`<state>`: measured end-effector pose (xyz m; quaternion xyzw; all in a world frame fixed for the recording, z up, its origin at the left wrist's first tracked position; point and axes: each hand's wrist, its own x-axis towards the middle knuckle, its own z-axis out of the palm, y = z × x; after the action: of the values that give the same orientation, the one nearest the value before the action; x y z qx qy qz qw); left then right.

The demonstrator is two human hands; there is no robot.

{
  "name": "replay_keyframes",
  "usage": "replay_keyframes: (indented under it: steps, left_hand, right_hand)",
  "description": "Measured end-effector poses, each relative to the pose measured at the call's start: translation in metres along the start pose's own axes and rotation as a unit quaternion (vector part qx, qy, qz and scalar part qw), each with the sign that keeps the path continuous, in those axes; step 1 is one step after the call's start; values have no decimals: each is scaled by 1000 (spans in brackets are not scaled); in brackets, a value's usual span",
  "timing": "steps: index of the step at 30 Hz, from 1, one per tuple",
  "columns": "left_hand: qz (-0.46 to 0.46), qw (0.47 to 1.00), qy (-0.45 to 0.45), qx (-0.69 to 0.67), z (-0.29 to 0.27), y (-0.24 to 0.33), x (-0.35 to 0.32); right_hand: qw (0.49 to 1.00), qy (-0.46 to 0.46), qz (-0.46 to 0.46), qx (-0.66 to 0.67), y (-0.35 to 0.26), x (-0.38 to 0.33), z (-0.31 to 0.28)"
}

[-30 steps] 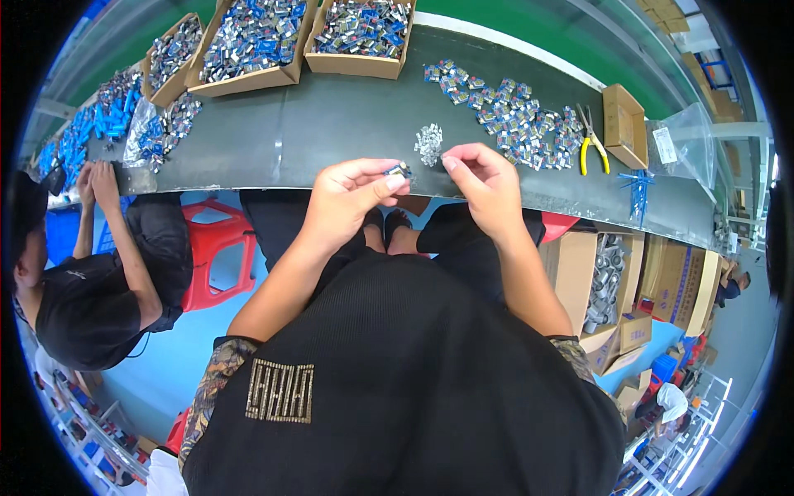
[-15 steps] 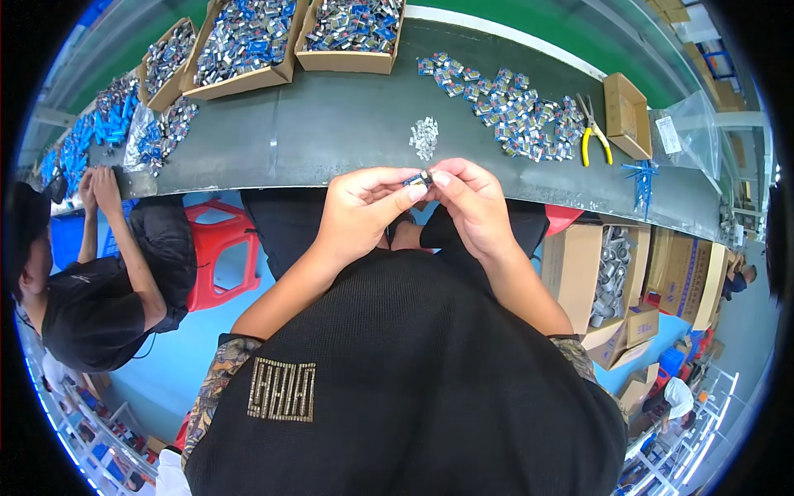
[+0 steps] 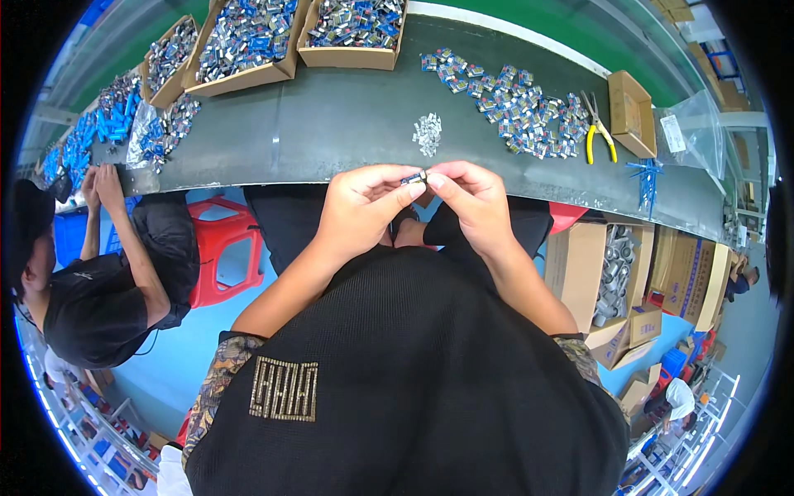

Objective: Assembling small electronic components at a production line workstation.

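In front of my body, at the table's near edge, my left hand (image 3: 364, 207) pinches a small blue-and-metal component (image 3: 413, 178) between thumb and forefinger. My right hand (image 3: 473, 200) is closed in a pinch at the other end of the same piece, its fingertips touching it. What else may sit between the right fingertips is too small to tell. Just beyond the hands lies a little heap of silvery metal pieces (image 3: 428, 134). A wide spread of similar blue-and-metal components (image 3: 517, 107) covers the table to the right of that heap.
Yellow-handled pliers (image 3: 597, 128) lie beside a small cardboard box (image 3: 644, 132). Blue strips (image 3: 648, 183) hang over the right edge. Cardboard trays (image 3: 347, 58) of components stand far left. A co-worker (image 3: 99, 318) sits left near a red stool (image 3: 203, 285); a carton (image 3: 571, 269) stands right.
The right fingers have shifted slightly around the end of the component. Both hands stay in almost the same place, and the whole view has moved a little.
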<state>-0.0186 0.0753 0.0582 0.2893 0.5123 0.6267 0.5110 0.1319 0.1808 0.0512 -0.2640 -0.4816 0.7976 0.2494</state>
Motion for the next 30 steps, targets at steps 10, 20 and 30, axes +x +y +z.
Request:
replay_keyframes:
  steps: [10, 20, 30]
  left_hand:
    - [-143, 986, 6, -79, -12, 5, -9]
    - [-120, 984, 54, -118, -16, -21, -26]
    - [-94, 992, 12, -78, -10, -18, -26]
  right_hand:
    - [962, -13, -99, -253, -6, -2, 10]
    - [966, -90, 7, -241, 13, -19, 15]
    - [977, -74, 37, -195, 19, -20, 10]
